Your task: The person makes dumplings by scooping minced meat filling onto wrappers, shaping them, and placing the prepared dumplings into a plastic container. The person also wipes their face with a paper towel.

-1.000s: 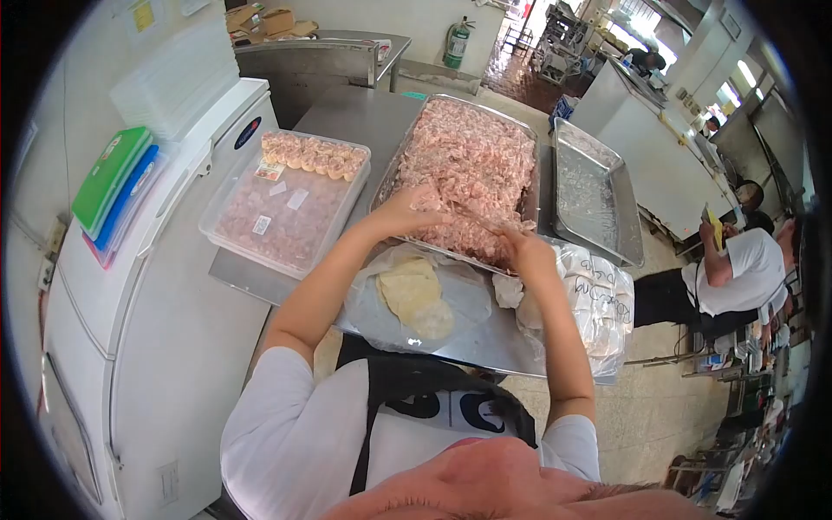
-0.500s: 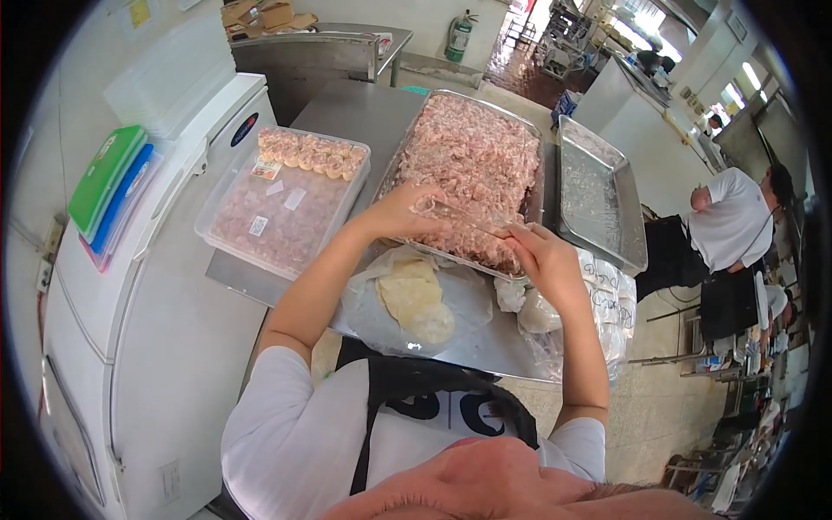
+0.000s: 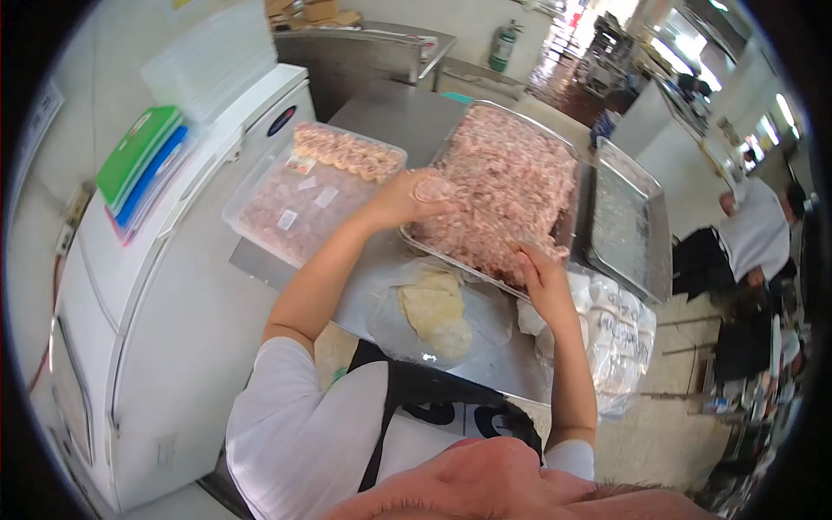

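Note:
A metal tray (image 3: 451,258) heaped with pink ground meat (image 3: 511,173) stands on the steel table. My left hand (image 3: 418,201) is at the tray's left edge, its fingers curled round a small meat-filled piece. At the near right corner my right hand (image 3: 539,270) touches the meat, fingers drawn together; whatever they pinch is too small to name. Pale yellow round wrappers (image 3: 429,303) lie on a plastic bag in front of the tray. To the left is a clear container (image 3: 286,208) with a row of filled pieces along its far end.
An emptied-looking metal tray (image 3: 620,217) stands at the right, behind white wrapped packages (image 3: 617,334) with writing. A white freezer (image 3: 191,286) flanks the table on the left, with green and blue lids on it. A person (image 3: 752,230) in a white shirt is at the far right.
The view has turned, shifting the table rightward. My hands have moved apart; the left has gone to the tray's left edge with a piece, while the right remains at the near right corner.

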A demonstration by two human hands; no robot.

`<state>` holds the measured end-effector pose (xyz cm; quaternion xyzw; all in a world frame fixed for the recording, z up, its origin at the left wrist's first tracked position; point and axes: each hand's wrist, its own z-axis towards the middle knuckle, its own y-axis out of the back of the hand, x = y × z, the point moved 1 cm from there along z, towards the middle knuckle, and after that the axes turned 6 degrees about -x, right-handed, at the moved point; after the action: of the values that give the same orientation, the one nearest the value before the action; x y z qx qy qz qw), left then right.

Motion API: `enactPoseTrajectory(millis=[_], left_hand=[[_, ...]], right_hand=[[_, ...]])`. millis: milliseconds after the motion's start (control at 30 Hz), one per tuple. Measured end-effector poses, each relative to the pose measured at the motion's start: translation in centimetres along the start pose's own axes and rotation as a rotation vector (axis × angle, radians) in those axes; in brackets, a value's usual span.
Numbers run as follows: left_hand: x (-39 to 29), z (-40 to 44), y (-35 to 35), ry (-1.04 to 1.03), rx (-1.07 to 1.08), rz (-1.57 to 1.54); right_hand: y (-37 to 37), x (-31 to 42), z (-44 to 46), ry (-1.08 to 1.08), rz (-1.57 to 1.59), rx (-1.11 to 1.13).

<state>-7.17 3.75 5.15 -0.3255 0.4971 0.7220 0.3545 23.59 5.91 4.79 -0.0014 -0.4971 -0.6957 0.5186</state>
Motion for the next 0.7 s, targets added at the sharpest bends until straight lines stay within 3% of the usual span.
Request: enactPoseTrajectory(millis=[33, 67, 100, 133, 200, 267, 367, 400, 467, 600, 700], left_hand=[[0.5, -0.4, 2.2, -0.075, -0.031, 0.026], [1.3, -0.7, 4.6, -0.149, -0.058, 0.053], [3.7, -0.6, 6.8, -0.013, -0.088, 0.102], [6.5, -0.6, 9.2, 0.121, -0.113, 0.149], [10.0, -1.0, 13.9, 0.255, -0.253, 0.292], [15.4, -1.0, 17.9, 0.118, -0.376, 0.574], [17.2, -1.1, 20.2, 0.112, -0.551, 0.842], [17.0, -0.7, 20.3, 0.115, -0.55, 0.844], [16.8, 0.2, 20.2, 0.356, -0.608, 0.853], [18.4, 2.0, 19.9, 0.357, -0.529, 0.958], [20.1, 2.7, 20.1, 0.483, -0.465, 0.71]], right_hand=[[-0.7, -1.1, -0.6, 0.019, 0.021, 0.019], [-1.3, -2.0, -1.4, -0.175, 0.158, 0.06], [-1.7, -2.6, -2.1, -0.374, 0.289, 0.105], [-2.0, -2.7, -2.6, -0.364, 0.303, 0.122], [-2.4, -2.9, -3.3, -0.565, 0.583, 0.008], [-2.4, -3.1, -3.2, -0.597, 0.676, -0.018], [-2.1, -2.9, -3.1, -0.61, 0.787, -0.035], [-2.1, -2.8, -3.1, -0.622, 0.781, -0.041], [-2.1, -2.8, -3.0, -0.632, 0.771, -0.044], [-2.1, -3.0, -3.3, -0.634, 0.792, -0.056], [-2.2, -3.1, -3.5, -0.614, 0.758, -0.074]])
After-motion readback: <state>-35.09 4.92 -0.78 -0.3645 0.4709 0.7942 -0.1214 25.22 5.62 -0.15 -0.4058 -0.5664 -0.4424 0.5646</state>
